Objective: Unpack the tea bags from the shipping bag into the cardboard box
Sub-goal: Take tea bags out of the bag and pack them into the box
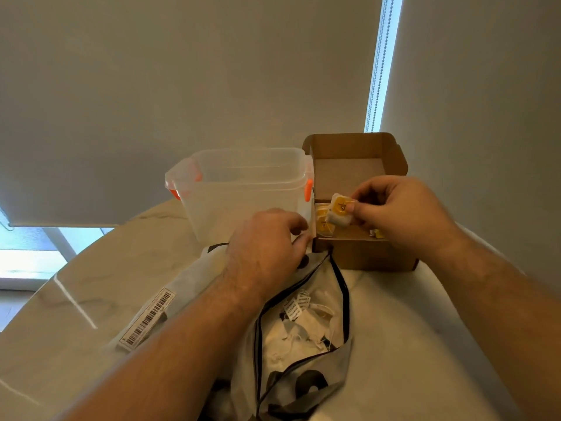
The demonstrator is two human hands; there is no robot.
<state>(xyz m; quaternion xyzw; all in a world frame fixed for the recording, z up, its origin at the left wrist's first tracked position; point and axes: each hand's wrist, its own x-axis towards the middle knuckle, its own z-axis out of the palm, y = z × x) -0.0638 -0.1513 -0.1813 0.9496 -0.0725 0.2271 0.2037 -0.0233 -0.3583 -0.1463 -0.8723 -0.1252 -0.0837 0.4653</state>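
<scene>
Right hand: the right hand (397,212) is hovering over the open cardboard box (368,253), thumb and fingertips pinching a tea bag (340,211) with a yellow tag.

Tea bag in hand: it is hanging just above the box's inside, near the left wall, and is not resting on the bottom.

Left hand: the left hand (267,247) is curling at the top edge of the shipping bag (303,338), fingers bent inward and gripping the bag's rim close to the box's front left corner.

Cardboard box: it is sitting on the table (76,299) with its lid flap standing upright at the back; a few yellow-tagged tea bags (323,221) are lying inside at the left, and another yellow bit is showing under the right hand.

Shipping bag: it is lying open on the table in front of the box, its dark-edged mouth gaping toward the camera; white tea bags with strings and printed paper tags (297,305) are piling inside it.

Plastic tub: a clear plastic tub (243,192) with orange clips is standing just left of the box, touching or nearly touching it.

Barcode label: a barcode label (148,320) is showing on the bag's left side, beside the left forearm.
</scene>
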